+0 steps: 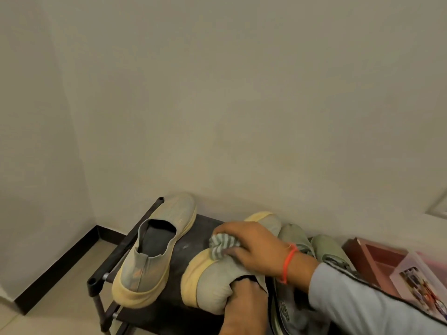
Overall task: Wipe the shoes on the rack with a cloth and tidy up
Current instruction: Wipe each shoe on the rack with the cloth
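Two grey slip-on shoes with pale yellow soles are on the top shelf of a dark shoe rack (pixel 193 228). The left shoe (pixel 154 252) stands upright. The right shoe (pixel 212 286) is tilted onto its side. My left hand (pixel 242 308) grips this tilted shoe at its opening, at the heel end. My right hand (pixel 256 247) holds a bunched grey and white striped cloth (pixel 222 245) and presses it against the shoe's yellow sole edge. An orange thread band circles my right wrist.
More grey-green shoes (pixel 324 247) lie to the right on the rack, partly under my right sleeve. A pink-red box (pixel 377 259) with a printed packet stands at the far right. A beige wall rises close behind; tiled floor and dark skirting lie at the left.
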